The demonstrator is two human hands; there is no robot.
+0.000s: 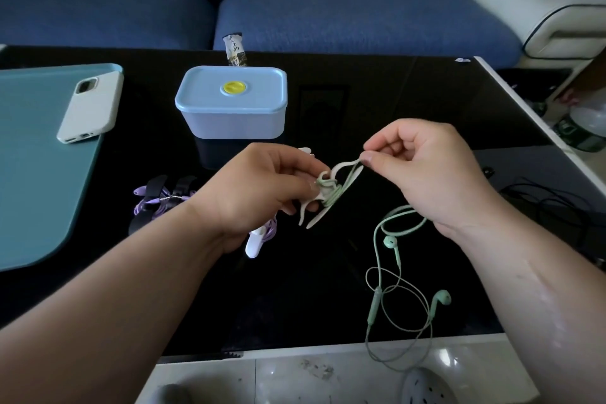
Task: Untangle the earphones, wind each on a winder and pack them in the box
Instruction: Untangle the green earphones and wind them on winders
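- Green earphones (pixel 390 242) are partway onto a white winder (pixel 342 166), which is held in the air over the middle of the black table (pixel 328 289). A few turns of cable already sit round its waist.
- The left grip (pixel 262 187) clasps the winder at its wrapped end, with fingers and thumb curled round it.
- The right grip (pixel 423 167) pinches the green cable between thumb and forefinger, just beside the winder's upper arm. It looks ready to lay another turn.
- Most of the green cable is not yet wound. Both earbuds, the inline remote and loose loops lie toward the table's near right corner, and one loop hangs past the near edge.
- Purple earphones (pixel 142 207) lie toward the near left, among black pieces and close to a second white winder (pixel 253 248). The left forearm hides part of them, so it cannot be told whether they are properly wound.
- The blue box (pixel 231 121) stands toward the middle of the far edge with its lid (pixel 203 88) on.
- By this showing, untangling looks finished, winding is under way, and opening the box and packing remain.
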